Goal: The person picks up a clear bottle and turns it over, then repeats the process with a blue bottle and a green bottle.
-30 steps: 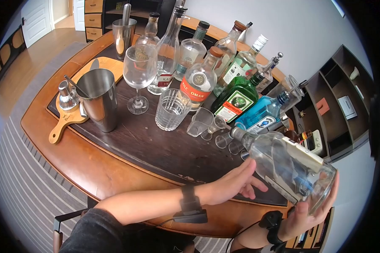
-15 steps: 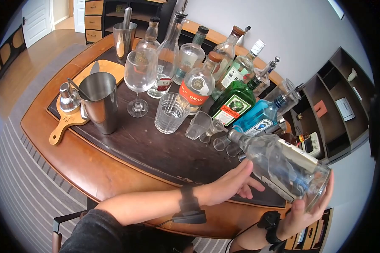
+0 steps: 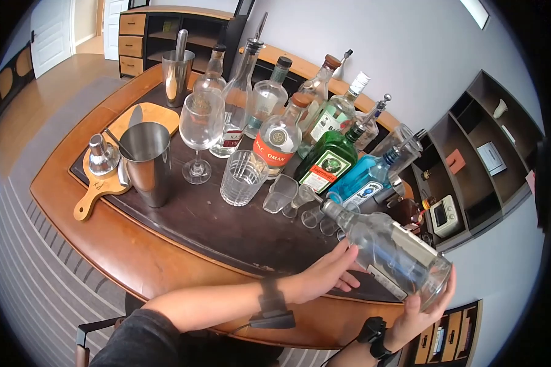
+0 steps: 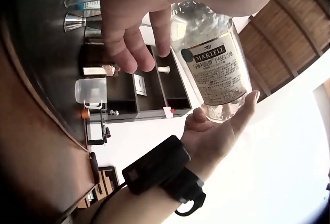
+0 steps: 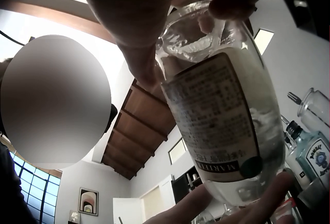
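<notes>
– Right hand (image 3: 421,317) has the clear bottle (image 3: 392,248) by its base: thumb on one side, fingers round the other, lower right of the head frame. Left?

– Our left hand (image 3: 318,275) sits lower centre-right, fingers extended with a slight bend, not wrapped round anything. Fingertips lie against the bottle's shoulder. We can't tell how much weight they take.

– Bottle attitude?

– Tilted, held off the table. Neck toward the frame centre, base toward the lower right. We read MARTELL on the label (image 4: 216,69) in the left wrist view. Can't tell the liquid level.

– What's by the neck?

– We get small glasses in a row behind it; a drinking glass (image 3: 281,194) heads that row, right of centre. Blue bottle (image 3: 366,178) just above, green bottle (image 3: 329,165) beside that one.

– Rest of the table?

– Cut-glass tumbler (image 3: 243,178) mid-frame, orange-labelled bottle (image 3: 278,144) behind it, stemmed glass (image 3: 201,125) left of both. Steel shaker tin (image 3: 147,168) further left, next to the wooden board (image 3: 93,197). We have them all standing on the dark tabletop (image 3: 187,205), board lying flat.
</notes>
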Tool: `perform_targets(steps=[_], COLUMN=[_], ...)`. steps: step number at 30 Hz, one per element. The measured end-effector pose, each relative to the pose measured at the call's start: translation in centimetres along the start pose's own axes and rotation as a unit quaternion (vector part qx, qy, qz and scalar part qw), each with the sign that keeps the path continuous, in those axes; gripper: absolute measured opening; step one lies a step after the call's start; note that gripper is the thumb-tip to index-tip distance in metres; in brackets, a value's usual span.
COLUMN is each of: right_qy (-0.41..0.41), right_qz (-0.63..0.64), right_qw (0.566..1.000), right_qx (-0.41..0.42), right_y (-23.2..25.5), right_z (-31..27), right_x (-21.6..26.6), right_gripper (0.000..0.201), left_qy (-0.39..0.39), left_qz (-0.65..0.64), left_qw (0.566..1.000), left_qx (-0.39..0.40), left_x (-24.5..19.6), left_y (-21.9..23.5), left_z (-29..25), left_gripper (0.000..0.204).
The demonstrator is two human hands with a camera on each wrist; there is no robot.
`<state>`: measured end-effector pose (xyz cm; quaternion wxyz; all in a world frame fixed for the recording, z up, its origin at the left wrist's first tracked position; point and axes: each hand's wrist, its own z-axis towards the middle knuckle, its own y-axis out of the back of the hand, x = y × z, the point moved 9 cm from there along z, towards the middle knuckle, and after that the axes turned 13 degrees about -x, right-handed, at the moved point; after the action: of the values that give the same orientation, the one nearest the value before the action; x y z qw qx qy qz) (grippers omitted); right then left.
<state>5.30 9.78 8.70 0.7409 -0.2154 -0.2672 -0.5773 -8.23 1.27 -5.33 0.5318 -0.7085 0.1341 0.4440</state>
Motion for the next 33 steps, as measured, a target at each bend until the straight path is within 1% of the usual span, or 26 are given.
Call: perform_targets(steps=[3,5,7,8,11,12,15,17,19,20,21,22,24,25,27,28,30,31,33], right_qy=[-0.024,-0.022,-0.019,-0.022,-0.048,-0.037,-0.07,-0.048,-0.094,-0.125,-0.136,-0.146,-0.159,-0.184,-0.219,-0.203,-0.172,-0.182,-0.203], right_qz=[0.003,0.008,0.019,0.002,0.013,-0.003,-0.032,-0.052,-0.027,-0.007,-0.003,0.0,-0.013,-0.031,0.003,-0.009,-0.035,-0.042,-0.056], right_qw=[1.0,1.0,0.999,1.0,0.999,0.999,0.997,0.997,0.994,0.991,0.989,0.986,0.982,0.976,0.967,0.969,0.971,0.969,0.964], right_qx=[-0.001,0.006,0.019,0.021,0.005,0.007,0.012,0.008,0.048,0.054,0.066,0.078,0.099,0.109,0.131,0.141,0.161,0.162,0.163], right_y=[0.5,0.7,1.2,1.4,2.4,3.0,4.1,4.0,3.8,3.9,4.0,3.9,4.0,4.1,3.7,3.8,4.0,4.1,3.9], right_z=[-0.3,-0.6,-1.0,-1.3,-2.2,-2.4,-3.5,-4.0,-5.0,-5.6,-6.1,-6.6,-7.4,-8.0,-9.2,-9.6,-10.5,-10.7,-11.2], right_x=[-0.6,-0.9,-1.2,-1.5,-2.4,-3.1,-4.3,-4.1,-4.7,-5.3,-5.6,-5.8,-6.0,-6.3,-6.1,-6.3,-7.0,-7.0,-6.7], right_gripper=[0.11,0.105,0.099,0.098,0.097,0.096,0.096,0.096,0.097,0.096,0.095,0.094,0.092,0.095,0.101,0.102,0.104,0.104,0.104], left_qy=[0.003,0.006,0.003,0.002,0.02,0.021,0.021,0.014,0.014,0.017,0.019,0.035,0.016,0.006,-0.028,-0.043,-0.094,-0.118,-0.105], left_qz=[-0.006,-0.016,-0.02,-0.022,-0.008,-0.008,-0.009,-0.035,-0.053,-0.059,-0.066,-0.074,-0.062,-0.057,-0.003,0.023,0.006,-0.002,0.005], left_qw=[1.0,0.999,0.999,0.999,0.999,0.999,0.999,0.998,0.997,0.996,0.996,0.995,0.997,0.997,0.997,0.996,0.992,0.99,0.989], left_qx=[-0.016,-0.036,-0.032,-0.031,-0.026,-0.028,-0.032,-0.042,-0.051,-0.056,-0.062,-0.051,-0.051,-0.05,-0.067,-0.074,-0.079,-0.082,-0.101], left_x=[0.1,0.6,0.7,0.7,1.0,1.2,1.5,2.2,2.4,2.4,2.2,2.2,1.6,1.4,1.1,1.0,1.1,0.7,0.7], left_y=[0.0,0.1,-0.1,-0.1,-0.4,-0.4,-0.4,0.1,0.2,0.3,0.4,0.3,-0.1,-0.2,0.0,0.1,0.2,0.1,0.0], left_z=[-0.2,0.0,-0.1,-0.2,-0.6,-0.7,-0.9,-0.5,-0.4,-0.5,-0.6,-0.9,-1.3,-1.5,-1.5,-1.6,-1.1,-1.2,-1.4], left_gripper=[0.066,0.069,0.071,0.072,0.074,0.074,0.074,0.072,0.07,0.07,0.07,0.07,0.072,0.074,0.079,0.082,0.089,0.093,0.096])
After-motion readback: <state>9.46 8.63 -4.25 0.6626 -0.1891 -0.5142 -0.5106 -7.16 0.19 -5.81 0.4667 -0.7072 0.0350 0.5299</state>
